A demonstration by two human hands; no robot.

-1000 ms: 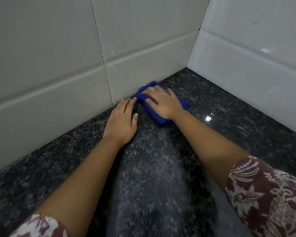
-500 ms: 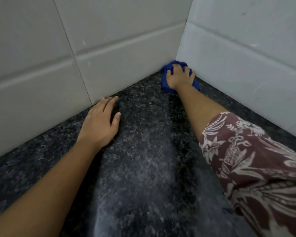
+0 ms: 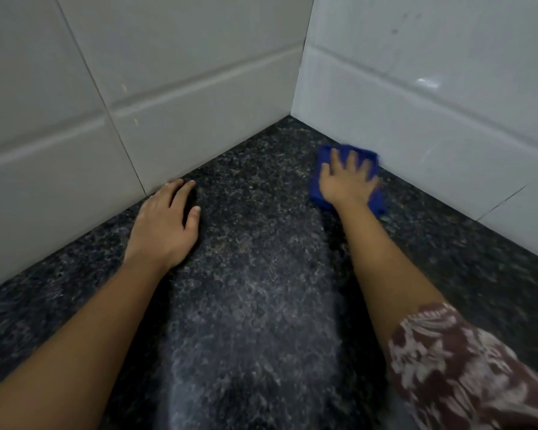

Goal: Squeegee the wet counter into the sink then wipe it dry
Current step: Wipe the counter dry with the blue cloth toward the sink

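A blue cloth [image 3: 319,184] lies flat on the dark speckled granite counter [image 3: 255,290], close to the right-hand tiled wall. My right hand [image 3: 347,178] presses down on it with fingers spread; the hand is blurred and covers most of the cloth. My left hand [image 3: 165,221] rests palm down on the counter beside the back wall, fingers loosely apart, holding nothing. No squeegee and no sink are in view.
White tiled walls [image 3: 199,76] meet in a corner [image 3: 292,114] at the far end of the counter. The right-hand wall [image 3: 432,113] runs along the counter's right side. A patterned maroon sleeve [image 3: 460,367] covers my right upper arm.
My right hand has dragged the blue cloth out of the corner and back along the right-hand wall toward me. The left hand has stayed planted by the back wall.
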